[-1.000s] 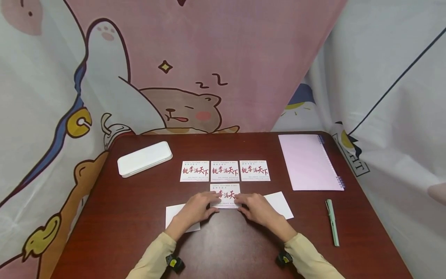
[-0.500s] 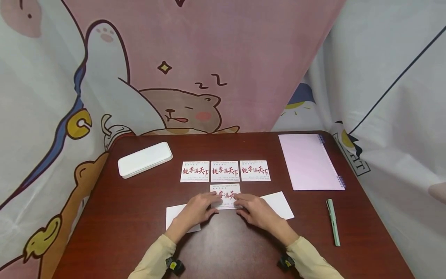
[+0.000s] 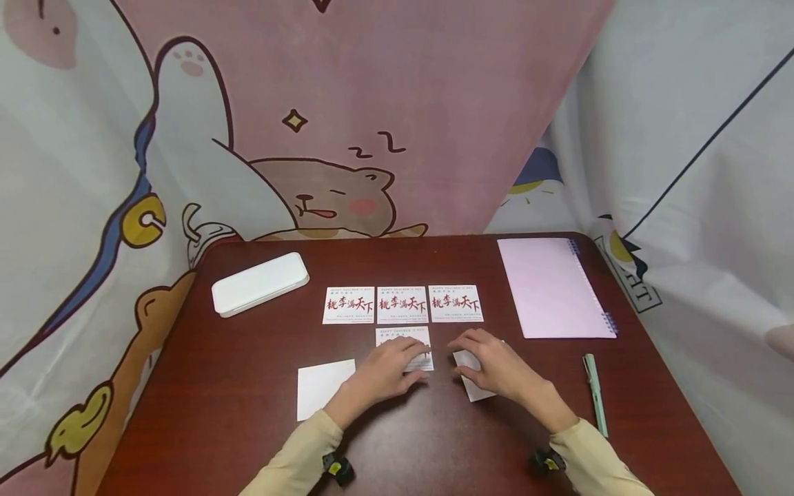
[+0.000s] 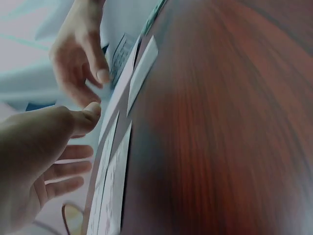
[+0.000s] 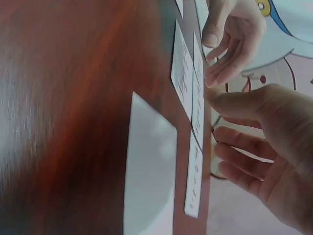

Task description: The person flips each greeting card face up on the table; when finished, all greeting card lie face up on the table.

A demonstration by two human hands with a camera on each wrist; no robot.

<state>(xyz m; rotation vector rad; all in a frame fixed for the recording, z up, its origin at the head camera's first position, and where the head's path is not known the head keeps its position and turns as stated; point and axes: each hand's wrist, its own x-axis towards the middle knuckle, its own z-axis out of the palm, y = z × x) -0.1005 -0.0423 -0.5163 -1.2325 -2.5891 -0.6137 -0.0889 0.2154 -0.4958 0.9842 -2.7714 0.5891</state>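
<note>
Resting with loosely spread fingers on the lower half of a printed card (image 3: 403,344), the left hand (image 3: 387,372) presses that card flat on the dark red counter (image 3: 223,386); the card lies directly below the middle one of a row of three printed cards (image 3: 402,304), its long axis running from nine to three o'clock and its top edge just beside the row. Just to the three o'clock side, apart from the printed card by a narrow strip of bare wood, a blank white card (image 3: 473,375) lies tilted, its long axis running roughly from eleven to five o'clock. The right hand (image 3: 496,365) hovers over the upper part of that blank card with fingers relaxed and slightly curved; whether the fingertips touch the paper I cannot tell, and nothing is pinched in the wrist views either. So the blank card lies under the right hand, plainly nearer to it than to the left, and would have to travel toward nine o'clock and turn level to line up beside the printed card. A second blank card (image 3: 324,387) lies at about eight o'clock from the left hand, near its wrist but not touched. Farther off, a white case (image 3: 259,283) sits at ten o'clock, a pink notebook (image 3: 552,288) at one o'clock, and a green pen (image 3: 594,393) at three o'clock, well apart from both hands.
</note>
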